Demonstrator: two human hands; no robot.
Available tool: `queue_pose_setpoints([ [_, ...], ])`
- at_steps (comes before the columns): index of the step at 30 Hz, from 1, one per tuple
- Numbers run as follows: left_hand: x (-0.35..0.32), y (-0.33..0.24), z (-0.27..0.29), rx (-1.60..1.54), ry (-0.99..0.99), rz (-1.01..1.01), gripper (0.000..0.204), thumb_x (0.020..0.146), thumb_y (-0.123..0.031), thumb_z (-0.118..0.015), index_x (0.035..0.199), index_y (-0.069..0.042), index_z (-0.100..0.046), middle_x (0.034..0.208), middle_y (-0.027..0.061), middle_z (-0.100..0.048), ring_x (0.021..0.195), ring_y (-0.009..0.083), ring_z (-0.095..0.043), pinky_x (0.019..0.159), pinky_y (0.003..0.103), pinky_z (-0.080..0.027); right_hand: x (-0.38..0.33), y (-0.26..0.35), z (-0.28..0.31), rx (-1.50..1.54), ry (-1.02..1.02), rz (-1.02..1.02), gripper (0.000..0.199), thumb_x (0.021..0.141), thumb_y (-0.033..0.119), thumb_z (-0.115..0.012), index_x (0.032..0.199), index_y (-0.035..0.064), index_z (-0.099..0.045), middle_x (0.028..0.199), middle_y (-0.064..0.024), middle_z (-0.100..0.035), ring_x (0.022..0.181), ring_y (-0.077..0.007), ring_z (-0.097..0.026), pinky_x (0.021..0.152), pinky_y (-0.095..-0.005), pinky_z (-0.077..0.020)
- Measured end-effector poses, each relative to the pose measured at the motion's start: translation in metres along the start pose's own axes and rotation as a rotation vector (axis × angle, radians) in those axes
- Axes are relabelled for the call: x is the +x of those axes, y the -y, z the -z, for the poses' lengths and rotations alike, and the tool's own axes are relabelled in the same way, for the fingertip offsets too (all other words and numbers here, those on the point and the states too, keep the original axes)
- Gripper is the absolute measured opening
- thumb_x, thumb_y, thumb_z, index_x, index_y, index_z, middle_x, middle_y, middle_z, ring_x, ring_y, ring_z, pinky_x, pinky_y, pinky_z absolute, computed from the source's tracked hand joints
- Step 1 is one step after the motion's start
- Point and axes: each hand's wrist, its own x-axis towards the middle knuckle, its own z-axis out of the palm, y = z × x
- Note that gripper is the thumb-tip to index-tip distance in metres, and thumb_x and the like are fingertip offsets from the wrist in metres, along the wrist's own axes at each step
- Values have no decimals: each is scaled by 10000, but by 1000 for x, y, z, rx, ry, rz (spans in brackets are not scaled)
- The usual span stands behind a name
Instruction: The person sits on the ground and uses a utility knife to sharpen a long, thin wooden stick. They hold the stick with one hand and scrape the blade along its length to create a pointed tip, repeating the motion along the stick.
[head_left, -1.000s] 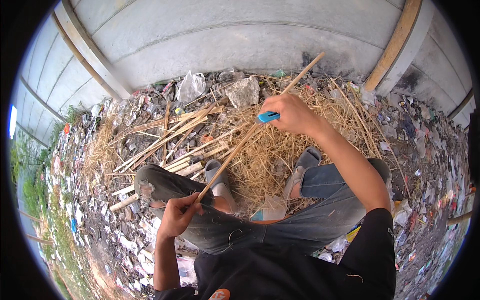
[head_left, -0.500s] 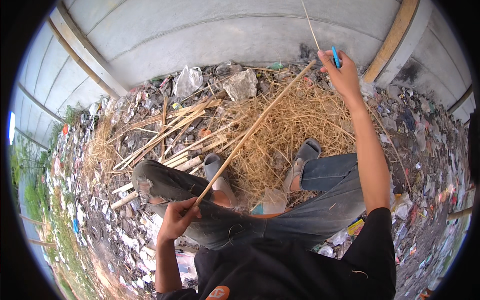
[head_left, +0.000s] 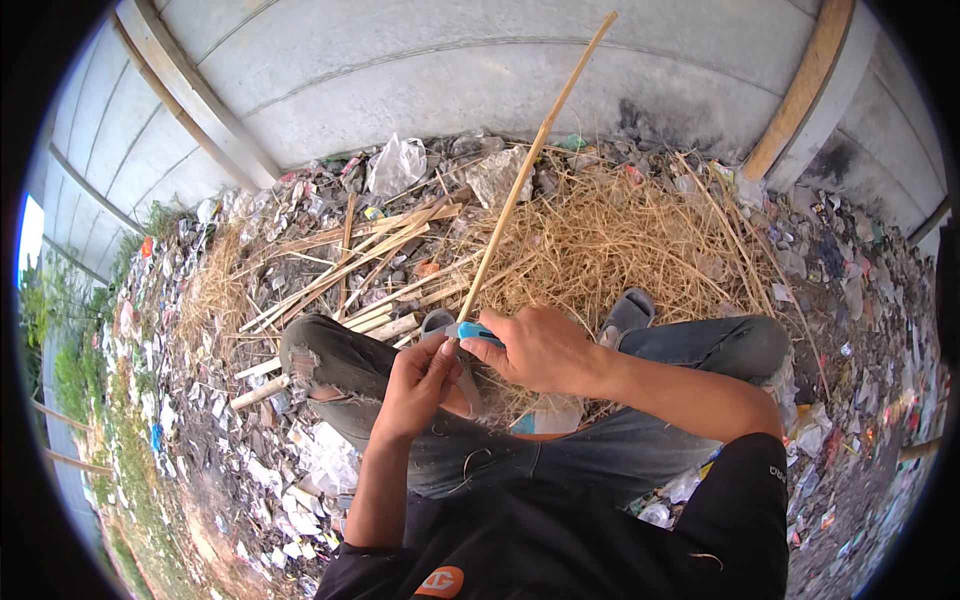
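Observation:
A long bamboo strip (head_left: 527, 175) slants up and away from my hands toward the wall. My left hand (head_left: 415, 385) is closed on its near end, thumb and fingers pinched together. In my right hand (head_left: 548, 350) is a blue-handled utility knife (head_left: 480, 332), its blade lying against the strip just above my left fingertips. The two hands nearly touch, above my bent legs. How deep the blade sits in the bamboo is hidden.
Straw-like shavings (head_left: 620, 240) heap up between my feet and the concrete wall (head_left: 480, 85). Split bamboo pieces (head_left: 360, 260) lie at the left, near a pale stone (head_left: 497, 178) and a clear plastic bag (head_left: 397, 167). Scattered litter covers the ground.
My right hand has come down from the upper right to my left hand, and the thin strand it held is gone from it. The bamboo strip now stands steeper and reaches farther.

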Motion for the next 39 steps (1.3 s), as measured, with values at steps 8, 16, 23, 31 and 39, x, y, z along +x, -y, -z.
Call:
queue_pose_setpoints([
  [8, -1, 9, 1, 102, -39, -45, 311, 1127, -253, -533, 1232, -4, -687, 719, -80, -470, 589, 9, -380, 544, 192, -293, 22, -46, 1, -44, -230, -2, 479, 1077, 496, -536, 937, 47, -624, 545, -116, -591, 482, -319, -625, 477, -461, -479],
  [16, -82, 29, 68, 215, 158, 70, 329, 1114, -251, -548, 1251, 11, -693, 742, -38, -559, 592, 7, -400, 521, 204, -287, -5, -271, 161, -218, -987, -566, 576, 1090, 527, -482, 963, 9, -698, 736, -138, -629, 665, -307, -624, 648, -485, -463],
  [23, -46, 21, 38, 54, 78, 46, 327, 1128, -230, -522, 1298, 8, -668, 779, -47, -568, 603, 3, -406, 533, 192, -307, 19, -139, 104, 65, -682, -188, 535, 1071, 518, -529, 869, 36, -640, 636, -67, -542, 560, -184, -524, 546, -369, -378],
  [31, 1, -4, 1, -73, 11, -47, 282, 1131, -224, -518, 1238, -19, -681, 794, -49, -571, 604, -7, -407, 538, 190, -326, 2, -1, 13, 11, -125, 44, 494, 1050, 502, -541, 924, 32, -622, 641, -217, -657, 641, -450, -686, 562, -529, -524],
  [39, -1, 5, -1, 89, -25, -81, 266, 1121, -213, -536, 1158, -2, -693, 739, -72, -520, 587, 0, -396, 519, 199, -298, 15, -31, -11, -50, -261, 69, 514, 1050, 530, -568, 906, 41, -634, 556, -154, -595, 490, -349, -635, 458, -467, -464],
])
